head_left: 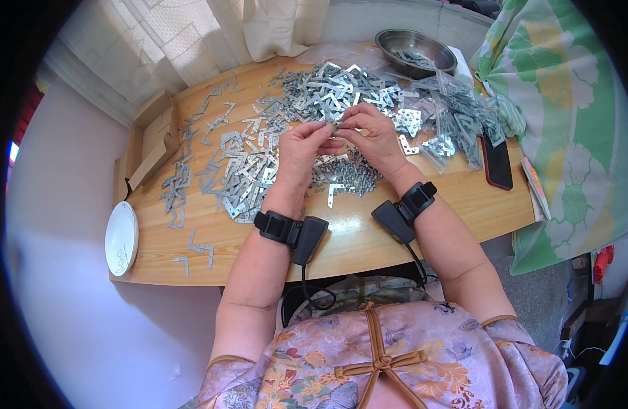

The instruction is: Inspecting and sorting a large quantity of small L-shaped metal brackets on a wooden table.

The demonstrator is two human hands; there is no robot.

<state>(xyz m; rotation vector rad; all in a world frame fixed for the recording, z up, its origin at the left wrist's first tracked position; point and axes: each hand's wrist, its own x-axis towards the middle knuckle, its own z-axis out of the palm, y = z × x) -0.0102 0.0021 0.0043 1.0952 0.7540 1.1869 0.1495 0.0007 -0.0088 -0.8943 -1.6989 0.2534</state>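
My left hand (304, 150) and my right hand (373, 136) meet over the middle of the table, fingertips pinched together. Between them is a small piece, too tiny and covered to name. Behind and left of the hands lies a large heap of silver L-shaped corner brackets (249, 163). Just below the hands sits a pile of small screws (355, 175), partly hidden by my left hand. One single corner bracket (334, 193) lies in front of that pile, and another bracket (407, 144) is beside my right wrist.
Clear plastic bags of metal parts (457, 112) cover the table's right side, with a phone (498, 162) by them. A steel bowl (416, 53) stands at the back. On the left are an open cardboard box (150, 140), a white dish (121, 238) and loose brackets (177, 187).
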